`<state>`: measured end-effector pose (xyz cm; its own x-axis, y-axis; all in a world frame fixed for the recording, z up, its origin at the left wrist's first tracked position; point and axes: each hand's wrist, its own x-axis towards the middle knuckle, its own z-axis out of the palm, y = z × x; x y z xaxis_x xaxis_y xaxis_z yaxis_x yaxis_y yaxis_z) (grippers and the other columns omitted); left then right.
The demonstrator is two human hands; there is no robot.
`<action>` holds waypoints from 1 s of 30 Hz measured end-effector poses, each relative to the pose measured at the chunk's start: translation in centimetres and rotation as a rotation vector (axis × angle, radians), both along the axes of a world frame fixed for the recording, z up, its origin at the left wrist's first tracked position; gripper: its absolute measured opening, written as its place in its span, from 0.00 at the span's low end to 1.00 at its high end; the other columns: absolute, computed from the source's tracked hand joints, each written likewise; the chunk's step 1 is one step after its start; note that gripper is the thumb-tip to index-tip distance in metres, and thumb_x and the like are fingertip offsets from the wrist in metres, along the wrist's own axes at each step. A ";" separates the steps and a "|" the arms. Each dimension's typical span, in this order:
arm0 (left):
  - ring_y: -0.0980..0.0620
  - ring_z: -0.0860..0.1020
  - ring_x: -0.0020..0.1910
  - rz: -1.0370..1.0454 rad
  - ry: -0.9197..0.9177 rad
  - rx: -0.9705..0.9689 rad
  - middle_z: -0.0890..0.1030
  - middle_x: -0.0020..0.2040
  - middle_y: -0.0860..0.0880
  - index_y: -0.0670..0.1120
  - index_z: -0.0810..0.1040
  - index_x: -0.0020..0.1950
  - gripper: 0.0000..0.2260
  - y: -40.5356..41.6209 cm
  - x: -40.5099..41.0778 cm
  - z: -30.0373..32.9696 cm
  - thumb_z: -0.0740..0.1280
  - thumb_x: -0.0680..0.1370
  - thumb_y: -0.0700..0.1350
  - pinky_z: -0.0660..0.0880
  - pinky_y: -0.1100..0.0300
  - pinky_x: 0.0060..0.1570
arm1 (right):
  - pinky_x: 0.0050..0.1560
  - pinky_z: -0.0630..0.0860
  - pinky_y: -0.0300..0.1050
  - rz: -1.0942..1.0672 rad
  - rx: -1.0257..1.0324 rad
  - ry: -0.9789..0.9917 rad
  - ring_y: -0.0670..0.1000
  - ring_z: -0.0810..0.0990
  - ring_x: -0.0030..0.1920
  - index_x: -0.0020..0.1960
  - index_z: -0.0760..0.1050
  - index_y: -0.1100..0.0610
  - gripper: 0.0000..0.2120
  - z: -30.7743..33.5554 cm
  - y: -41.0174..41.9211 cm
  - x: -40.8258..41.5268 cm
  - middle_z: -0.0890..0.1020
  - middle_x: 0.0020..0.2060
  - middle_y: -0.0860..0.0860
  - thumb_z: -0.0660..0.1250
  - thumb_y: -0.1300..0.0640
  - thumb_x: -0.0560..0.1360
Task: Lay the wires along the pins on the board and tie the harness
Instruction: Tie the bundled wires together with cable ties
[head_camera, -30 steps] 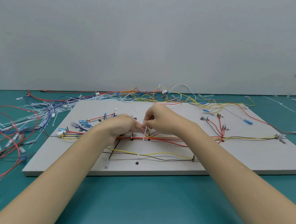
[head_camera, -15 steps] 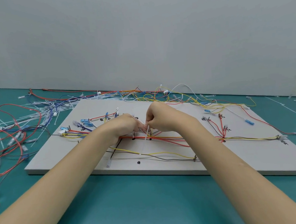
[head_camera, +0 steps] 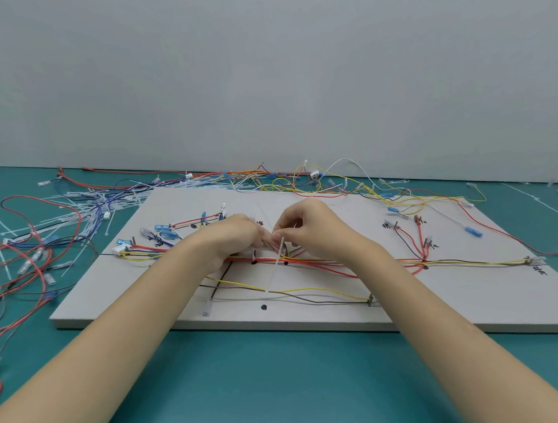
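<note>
Wires (head_camera: 314, 263) red, yellow, black, bunched on board (head_camera: 470, 305); white tie (head_camera: 279, 256) pinched.

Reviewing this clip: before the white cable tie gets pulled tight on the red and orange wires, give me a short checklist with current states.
1. Right hand pinches the cable tie: ok.
2. Left hand at the wire bundle beside the tie: ok; its exact grip is hidden.
3. Tie crosses the bundle on the board: ok.
4. Tie tail threaded through its head: cannot tell.
5. Every wire inside the loop: cannot tell.
6. Yellow wire nearer the front edge lies outside the tie: ok.
</note>
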<state>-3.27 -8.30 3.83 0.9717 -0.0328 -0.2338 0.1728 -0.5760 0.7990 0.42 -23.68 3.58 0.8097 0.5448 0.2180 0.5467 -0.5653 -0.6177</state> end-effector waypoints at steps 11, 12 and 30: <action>0.48 0.68 0.47 -0.029 0.063 -0.066 0.79 0.50 0.42 0.40 0.84 0.50 0.14 1.1 0.8 -0.3 0.59 0.75 0.33 0.63 0.56 0.52 | 0.43 0.78 0.50 0.029 -0.150 -0.039 0.56 0.81 0.39 0.41 0.83 0.63 0.05 0.9 1.0 0.3 0.84 0.36 0.57 0.70 0.62 0.73; 0.49 0.71 0.46 -0.052 0.064 -0.083 0.82 0.52 0.43 0.41 0.85 0.48 0.15 1.2 0.7 -0.2 0.59 0.75 0.32 0.64 0.58 0.51 | 0.43 0.78 0.51 0.030 -0.196 -0.052 0.57 0.81 0.39 0.41 0.83 0.62 0.05 1.1 1.2 0.3 0.84 0.36 0.57 0.70 0.62 0.73; 0.53 0.76 0.51 -0.027 0.034 -0.067 0.85 0.50 0.49 0.49 0.85 0.41 0.14 0.6 -0.1 0.0 0.62 0.74 0.35 0.70 0.56 0.58 | 0.34 0.66 0.43 0.032 -0.560 -0.168 0.57 0.70 0.35 0.42 0.81 0.64 0.05 2.9 2.2 -0.6 0.74 0.32 0.58 0.67 0.65 0.73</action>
